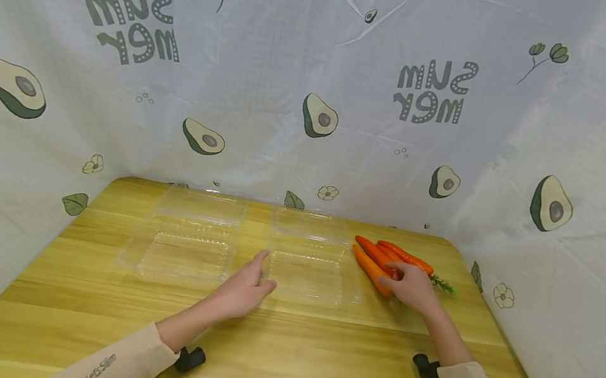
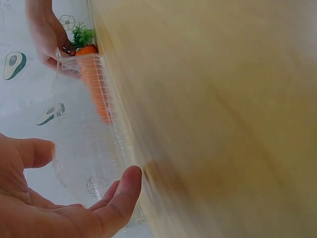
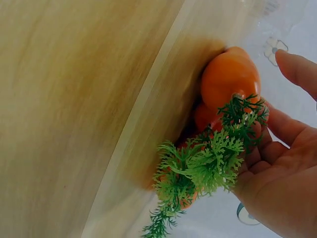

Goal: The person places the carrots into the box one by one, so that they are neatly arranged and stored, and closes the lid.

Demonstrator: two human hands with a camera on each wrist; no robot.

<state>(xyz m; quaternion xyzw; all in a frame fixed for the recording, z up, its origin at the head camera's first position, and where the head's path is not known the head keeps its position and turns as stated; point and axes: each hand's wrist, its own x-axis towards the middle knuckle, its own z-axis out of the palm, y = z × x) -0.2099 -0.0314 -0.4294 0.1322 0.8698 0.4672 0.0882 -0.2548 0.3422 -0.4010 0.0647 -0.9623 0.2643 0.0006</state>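
Observation:
Several orange carrots (image 1: 372,269) with green leafy tops (image 3: 213,158) lie in a bunch on the right of the table. My right hand (image 1: 413,286) is over them, its fingers beside the nearest carrot (image 3: 230,79) and its thumb standing apart from it in the right wrist view. Two clear plastic boxes with raised lids stand side by side, a left box (image 1: 187,239) and a right box (image 1: 308,258). At the left edge of the right box is my left hand (image 1: 244,290), index finger extended and thumb spread, with nothing held.
The wooden table (image 1: 280,365) ends at a white cloth (image 1: 271,82) printed with avocados, which hangs behind it and at both sides. Black fittings show beside the left wrist (image 1: 190,359) and the right wrist (image 1: 425,367).

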